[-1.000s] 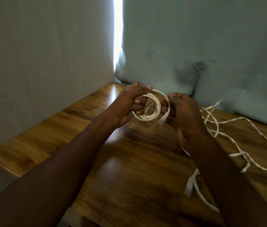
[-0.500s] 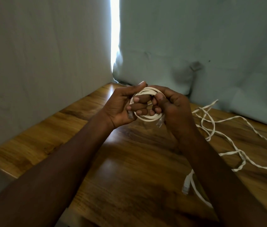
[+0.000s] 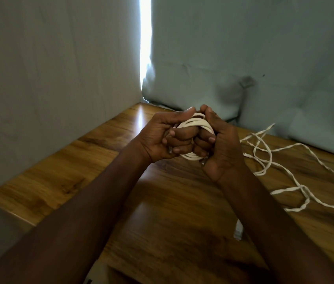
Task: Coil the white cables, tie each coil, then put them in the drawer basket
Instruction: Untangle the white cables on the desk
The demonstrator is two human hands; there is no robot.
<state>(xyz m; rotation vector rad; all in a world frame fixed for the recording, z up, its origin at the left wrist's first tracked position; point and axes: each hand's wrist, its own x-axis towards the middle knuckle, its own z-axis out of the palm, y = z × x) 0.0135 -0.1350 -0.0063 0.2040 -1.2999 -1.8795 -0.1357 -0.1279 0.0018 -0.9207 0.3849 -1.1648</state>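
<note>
The coil held up between the two hands is creamy white, its loops plain and unmarked. The loose cable strewn over the right side of the table is the same off-white, flat and ribbon-like, with a pale plug near the right forearm. The table is warm honey-brown wood with darker streaks of grain running through it, and it carries a bright glossy sheen at the far corner. The cloth on the left is a dull grey-white, and the cloth at the back a muted grey-green. A glaring white strip of light shows between them.
</note>
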